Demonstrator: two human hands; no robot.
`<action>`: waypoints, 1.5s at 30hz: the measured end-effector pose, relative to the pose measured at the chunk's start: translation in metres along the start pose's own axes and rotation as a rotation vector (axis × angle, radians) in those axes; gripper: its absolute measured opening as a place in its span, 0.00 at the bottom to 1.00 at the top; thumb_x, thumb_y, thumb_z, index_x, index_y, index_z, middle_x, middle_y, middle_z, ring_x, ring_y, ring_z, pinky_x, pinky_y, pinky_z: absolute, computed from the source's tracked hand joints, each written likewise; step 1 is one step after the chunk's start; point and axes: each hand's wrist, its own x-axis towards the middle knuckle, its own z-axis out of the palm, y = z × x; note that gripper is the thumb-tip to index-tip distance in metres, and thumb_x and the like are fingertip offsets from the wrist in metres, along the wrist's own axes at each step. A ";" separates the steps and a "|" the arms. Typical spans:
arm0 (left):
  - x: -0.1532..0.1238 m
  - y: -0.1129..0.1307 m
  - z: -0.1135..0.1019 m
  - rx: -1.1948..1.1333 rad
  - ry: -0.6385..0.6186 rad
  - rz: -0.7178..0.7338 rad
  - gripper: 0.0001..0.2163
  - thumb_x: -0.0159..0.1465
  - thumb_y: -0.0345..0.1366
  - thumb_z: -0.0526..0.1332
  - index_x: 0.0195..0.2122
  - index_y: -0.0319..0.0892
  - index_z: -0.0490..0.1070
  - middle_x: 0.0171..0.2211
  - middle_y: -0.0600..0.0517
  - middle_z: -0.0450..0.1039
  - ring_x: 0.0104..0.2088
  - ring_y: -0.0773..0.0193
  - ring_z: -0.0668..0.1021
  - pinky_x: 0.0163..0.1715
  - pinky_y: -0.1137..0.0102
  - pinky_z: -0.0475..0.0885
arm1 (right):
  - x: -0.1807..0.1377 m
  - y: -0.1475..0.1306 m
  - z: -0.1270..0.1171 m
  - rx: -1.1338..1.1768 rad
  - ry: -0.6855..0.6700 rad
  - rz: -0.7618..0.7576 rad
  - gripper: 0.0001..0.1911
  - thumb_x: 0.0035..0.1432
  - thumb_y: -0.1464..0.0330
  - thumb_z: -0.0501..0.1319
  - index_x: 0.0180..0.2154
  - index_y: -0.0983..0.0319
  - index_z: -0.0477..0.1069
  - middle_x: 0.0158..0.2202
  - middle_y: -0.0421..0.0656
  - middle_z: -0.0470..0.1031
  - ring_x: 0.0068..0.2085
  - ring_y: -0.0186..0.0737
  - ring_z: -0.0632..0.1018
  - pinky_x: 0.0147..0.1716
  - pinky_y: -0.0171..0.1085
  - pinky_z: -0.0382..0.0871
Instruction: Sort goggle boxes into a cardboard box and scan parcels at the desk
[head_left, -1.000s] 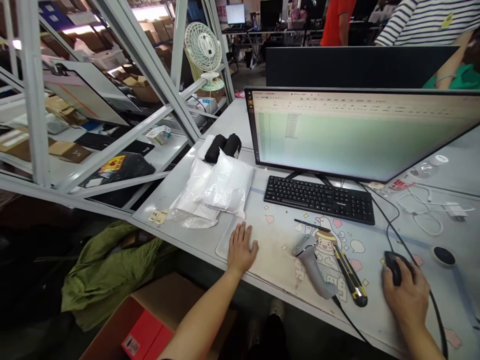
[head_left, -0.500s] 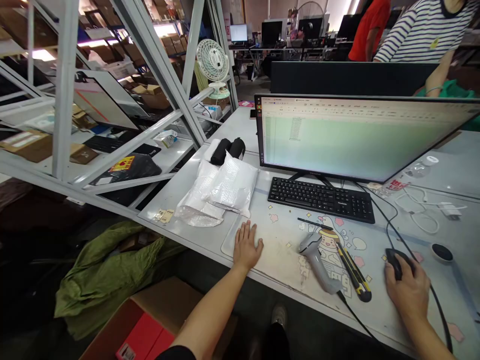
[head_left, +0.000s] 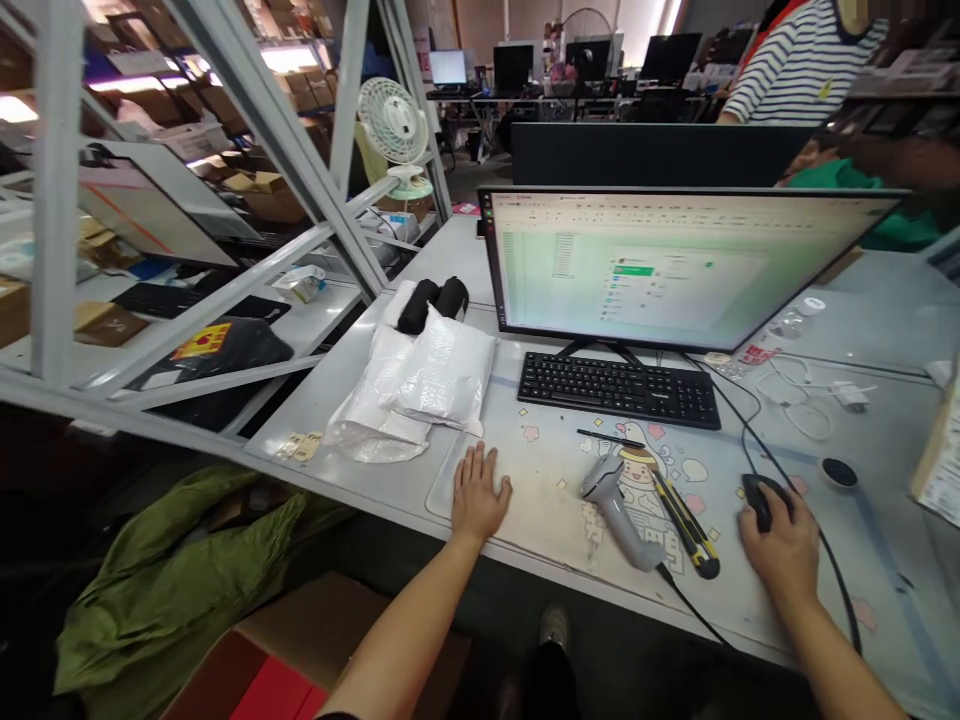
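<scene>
My left hand (head_left: 478,490) lies flat and open on the desk mat (head_left: 555,490), just in front of a pile of white bubble mailers (head_left: 424,385). My right hand (head_left: 780,545) is curled over a black wired mouse (head_left: 757,497) at the right of the mat. Between the hands lie a grey barcode scanner (head_left: 616,510) and a yellow-and-black utility knife (head_left: 686,525). A black keyboard (head_left: 616,388) sits under a wide monitor (head_left: 675,265) that shows a spreadsheet with a small window on it.
A metal shelf frame (head_left: 300,130) with boxes stands at the left. Black rolls (head_left: 431,300) and a fan (head_left: 394,125) are behind the mailers. Cables (head_left: 802,400) lie at the right. A cardboard box (head_left: 300,660) and green cloth (head_left: 180,570) sit below. A person in stripes (head_left: 802,65) stands beyond.
A small window has come up on the monitor's spreadsheet. The view has shifted a little to the right; both hands keep their places on the mat and the mouse.
</scene>
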 end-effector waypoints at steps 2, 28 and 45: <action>0.001 0.001 0.000 -0.010 0.010 0.000 0.28 0.73 0.41 0.56 0.72 0.36 0.67 0.77 0.38 0.58 0.77 0.42 0.61 0.75 0.46 0.57 | 0.002 -0.004 -0.003 -0.012 -0.015 0.006 0.27 0.66 0.60 0.60 0.61 0.66 0.77 0.64 0.62 0.71 0.62 0.66 0.75 0.62 0.61 0.72; 0.007 0.005 0.000 -0.045 -0.009 0.000 0.29 0.75 0.45 0.52 0.70 0.33 0.68 0.76 0.34 0.58 0.77 0.40 0.59 0.75 0.45 0.55 | 0.004 -0.017 -0.011 -0.117 -0.057 0.241 0.29 0.64 0.63 0.56 0.63 0.66 0.73 0.64 0.60 0.69 0.58 0.62 0.72 0.58 0.58 0.71; 0.007 0.005 -0.001 -0.007 -0.025 0.006 0.30 0.75 0.46 0.50 0.71 0.32 0.67 0.76 0.35 0.58 0.77 0.39 0.59 0.75 0.44 0.56 | 0.005 -0.014 -0.008 -0.080 -0.073 0.259 0.30 0.64 0.64 0.57 0.65 0.67 0.69 0.64 0.62 0.69 0.57 0.62 0.72 0.59 0.60 0.70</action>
